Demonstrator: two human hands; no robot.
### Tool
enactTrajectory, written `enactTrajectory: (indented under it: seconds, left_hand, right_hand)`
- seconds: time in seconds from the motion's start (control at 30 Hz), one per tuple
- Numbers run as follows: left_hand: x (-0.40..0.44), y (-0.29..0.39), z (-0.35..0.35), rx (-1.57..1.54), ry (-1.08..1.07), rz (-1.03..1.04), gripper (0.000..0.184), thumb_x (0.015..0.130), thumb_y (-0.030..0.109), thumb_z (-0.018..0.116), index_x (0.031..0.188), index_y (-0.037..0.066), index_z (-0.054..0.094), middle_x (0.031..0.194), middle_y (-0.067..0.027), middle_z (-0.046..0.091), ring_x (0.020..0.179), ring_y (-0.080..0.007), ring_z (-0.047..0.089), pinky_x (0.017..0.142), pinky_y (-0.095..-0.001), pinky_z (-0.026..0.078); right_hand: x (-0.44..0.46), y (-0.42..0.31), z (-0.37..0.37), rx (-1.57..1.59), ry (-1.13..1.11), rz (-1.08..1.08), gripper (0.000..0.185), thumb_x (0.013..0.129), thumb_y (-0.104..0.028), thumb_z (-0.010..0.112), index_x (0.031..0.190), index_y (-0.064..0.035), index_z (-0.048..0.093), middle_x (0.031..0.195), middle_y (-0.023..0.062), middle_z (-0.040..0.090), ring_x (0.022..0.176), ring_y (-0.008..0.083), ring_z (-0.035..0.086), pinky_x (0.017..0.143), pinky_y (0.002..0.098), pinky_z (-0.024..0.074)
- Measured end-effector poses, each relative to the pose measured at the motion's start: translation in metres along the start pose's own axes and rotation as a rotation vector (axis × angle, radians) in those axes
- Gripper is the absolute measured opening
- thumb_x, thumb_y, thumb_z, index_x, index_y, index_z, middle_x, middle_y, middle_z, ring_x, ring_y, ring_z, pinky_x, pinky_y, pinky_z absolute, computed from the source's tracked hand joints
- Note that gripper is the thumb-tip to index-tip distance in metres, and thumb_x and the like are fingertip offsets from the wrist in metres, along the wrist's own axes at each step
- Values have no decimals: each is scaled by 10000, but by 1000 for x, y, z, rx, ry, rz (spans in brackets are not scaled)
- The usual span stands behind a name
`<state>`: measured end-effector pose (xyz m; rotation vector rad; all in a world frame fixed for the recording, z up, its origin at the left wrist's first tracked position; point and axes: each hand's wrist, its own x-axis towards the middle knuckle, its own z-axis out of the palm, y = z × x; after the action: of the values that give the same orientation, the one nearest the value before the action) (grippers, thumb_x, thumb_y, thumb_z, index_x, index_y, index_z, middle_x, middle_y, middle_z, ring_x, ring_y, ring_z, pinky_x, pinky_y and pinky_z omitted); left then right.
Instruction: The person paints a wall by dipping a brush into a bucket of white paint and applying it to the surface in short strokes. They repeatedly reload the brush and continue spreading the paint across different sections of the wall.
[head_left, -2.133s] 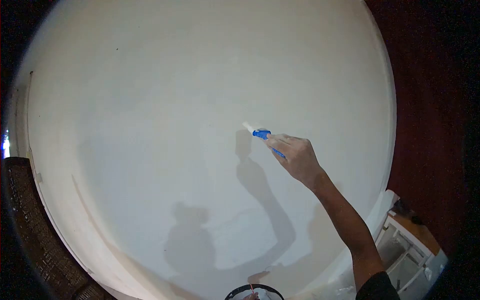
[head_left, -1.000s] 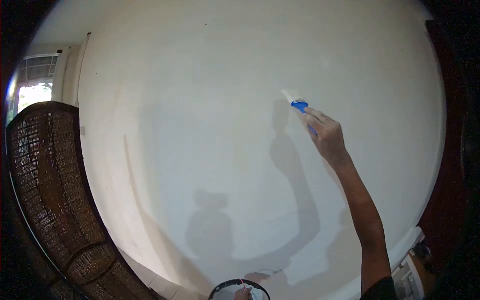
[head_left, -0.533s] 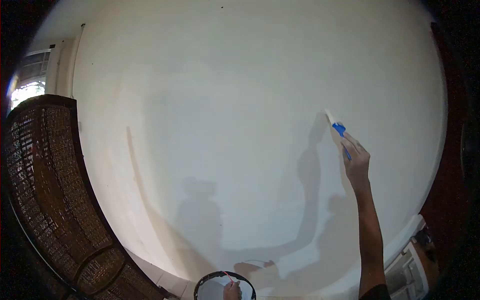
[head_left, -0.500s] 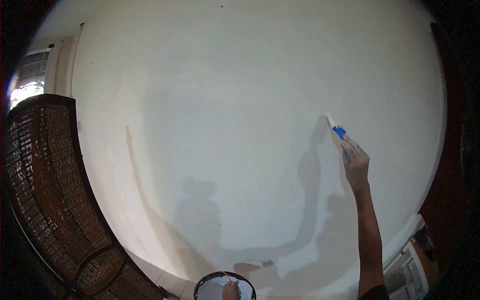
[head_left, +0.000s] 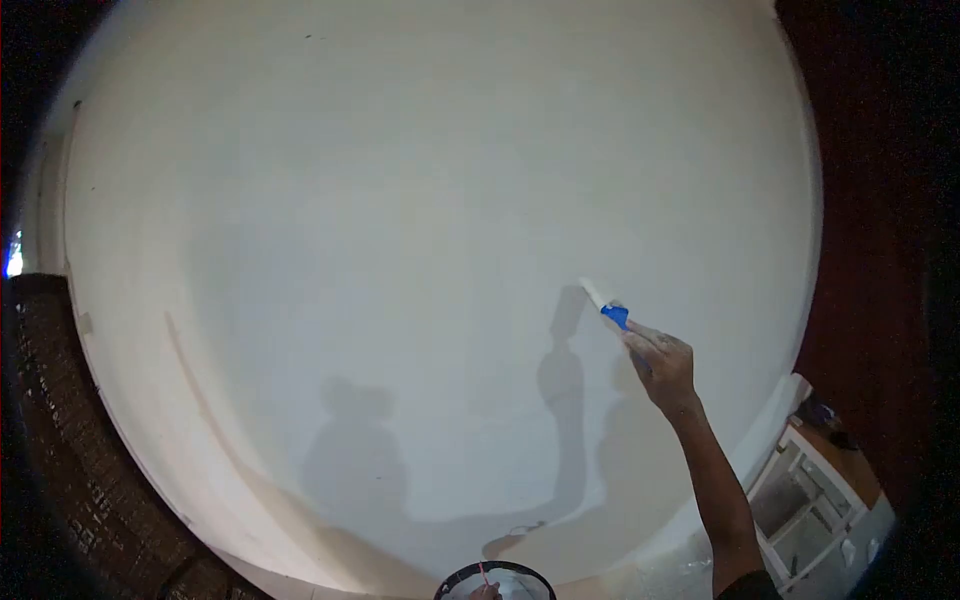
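My right hand [head_left: 664, 362] is closed round the handle of a paintbrush [head_left: 614, 316] with a blue ferrule or grip and white, paint-covered bristles. The bristle tip meets or nearly meets the pale wall [head_left: 400, 220], beside the hand's own shadow. Low in the view, my left hand [head_left: 486, 592] grips the reddish handle of a paint bucket [head_left: 541, 580] with a dark rim. Only the top of that hand shows, and the bucket is cut off by the lower edge; its inside looks whitish.
A dark woven panel [head_left: 60, 420] stands on the left. At the lower right is a white-framed cabinet [head_left: 815, 500] with a brown top and a dark object on it. A dark red surface [head_left: 860, 250] borders the wall on the right.
The view has turned to the right, so the wall and woven panel sit further left. The brush and my right hand appear lower and further left; the bucket shows lower.
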<state>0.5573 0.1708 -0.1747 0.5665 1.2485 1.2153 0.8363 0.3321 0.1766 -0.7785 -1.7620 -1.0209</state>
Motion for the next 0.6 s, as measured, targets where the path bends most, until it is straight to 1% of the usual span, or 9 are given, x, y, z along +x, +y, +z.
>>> enactTrajectory:
  seconds: [0.1, 0.13, 0.17, 0.2, 0.27, 0.33, 0.43, 0.53, 0.6]
  left_hand:
    - [52, 11, 15, 18, -74, -72, 333, 933, 320, 417, 619, 214, 397, 466, 74, 302, 343, -61, 264, 316, -226, 217]
    - [70, 13, 20, 21, -101, -90, 334, 933, 321, 421, 618, 214, 396, 466, 74, 302, 343, -61, 264, 316, -227, 217]
    - [89, 26, 8, 32, -149, -84, 335, 932, 322, 424, 617, 214, 395, 466, 74, 302, 344, -62, 264, 316, -228, 217]
    - [87, 37, -9, 36, -178, -77, 336, 931, 323, 428, 616, 214, 394, 466, 73, 302, 344, -63, 264, 316, -229, 217]
    - [92, 35, -21, 30, -213, -96, 338, 930, 324, 436, 614, 215, 393, 466, 73, 302, 344, -64, 264, 316, -231, 217]
    - [101, 22, -25, 9, -241, -118, 340, 929, 326, 444, 612, 215, 391, 466, 73, 302, 344, -65, 265, 316, -232, 218]
    - [130, -1, -5, -48, -294, -121, 344, 927, 329, 456, 609, 216, 389, 465, 72, 302, 345, -67, 265, 316, -235, 218]
    - [147, -36, 2, -85, -305, -121, 347, 926, 330, 464, 607, 217, 387, 465, 71, 302, 345, -68, 265, 316, -236, 219]
    - [164, -59, 14, -169, -308, -43, 356, 927, 345, 469, 609, 205, 392, 466, 69, 302, 350, -70, 274, 320, -239, 223]
  right_hand:
    - [0, 25, 33, -25, -55, -27, 249, 727, -32, 707, 951, -101, 621, 1020, 73, 661, 825, 233, 664, 656, 337, 538]
    - [-3, 36, 44, -12, -45, -46, 255, 726, -30, 713, 954, -101, 622, 1014, 52, 657, 794, 209, 663, 641, 316, 540]
    - [10, 26, 42, -55, -35, -44, 255, 726, -30, 713, 954, -101, 622, 1014, 52, 657, 794, 209, 663, 641, 316, 540]
    - [27, 5, 25, -70, -41, -47, 264, 724, -25, 715, 961, -97, 621, 994, 58, 655, 782, 204, 661, 635, 312, 541]
    - [35, -7, 13, -80, -64, -47, 274, 722, -19, 717, 967, -93, 619, 974, 64, 652, 771, 199, 659, 629, 308, 542]
    - [38, -12, 9, -22, -52, -41, 298, 717, -2, 718, 983, -89, 615, 936, 85, 640, 752, 197, 655, 612, 302, 541]
    - [42, -10, 6, -21, -45, -115, 308, 715, 4, 722, 989, -81, 610, 923, 105, 633, 733, 214, 655, 609, 301, 541]
    - [40, -8, 0, -22, -13, -154, 304, 717, 12, 716, 989, -72, 609, 931, 107, 645, 745, 221, 660, 621, 306, 543]
    - [36, -1, 8, -19, 5, -180, 303, 716, 15, 715, 987, -72, 611, 935, 109, 653, 760, 223, 662, 626, 306, 544]
